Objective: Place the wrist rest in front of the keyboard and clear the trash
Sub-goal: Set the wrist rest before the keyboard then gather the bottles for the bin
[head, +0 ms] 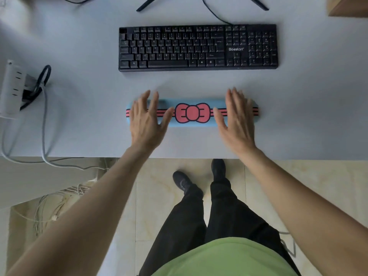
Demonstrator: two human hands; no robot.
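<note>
A light blue wrist rest with a pink bow and pink stripes lies flat on the white desk, parallel to the black keyboard and a short gap nearer to me. My left hand hovers over the rest's left end, fingers spread, holding nothing. My right hand is over the right end, also spread flat and blurred by motion. I cannot tell whether the palms touch the rest. No trash shows on the desk.
A white power strip with a black plug and grey cables sits at the desk's left edge. Black monitor-stand legs and a cable lie beyond the keyboard. A wooden box corner is at the far right. The desk's front edge runs below my hands.
</note>
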